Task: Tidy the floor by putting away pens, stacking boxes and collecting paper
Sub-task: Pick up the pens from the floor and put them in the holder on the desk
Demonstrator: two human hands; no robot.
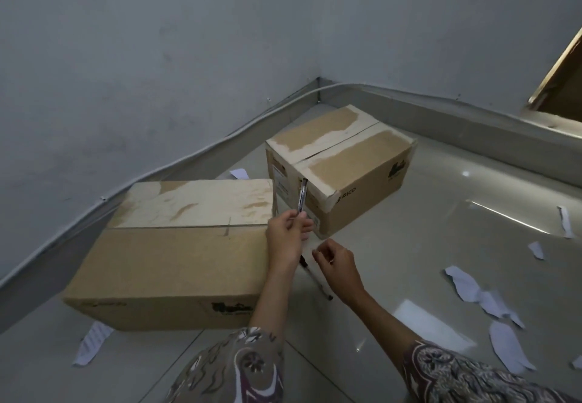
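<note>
The left hand (285, 238) pinches a pen (302, 196) by its lower end, between the thumb and the fingers, and the pen stands almost upright above the grip, in front of the far box (343, 166). The right hand (338, 264) holds nothing; its fingers are loosely curled and it hovers just over the floor (441, 188). A second pen (316, 278) lies on the floor directly below the two hands, partly hidden by them. Its long axis runs from the upper left, near the left wrist, down to the lower right, where its tip shows beside the right forearm. This pen is nearer to the right hand, which is almost over its middle, so I think the right hand is the natural one to take it, coming down across the barrel, not along it. The near box (176, 254) stands just to the left of the left hand, and the two boxes are side by side, not yet stacked. Torn pieces of paper (475, 289) lie scattered over the floor on the right, and a paper strip (93, 341) lies in front of the near box.
</note>
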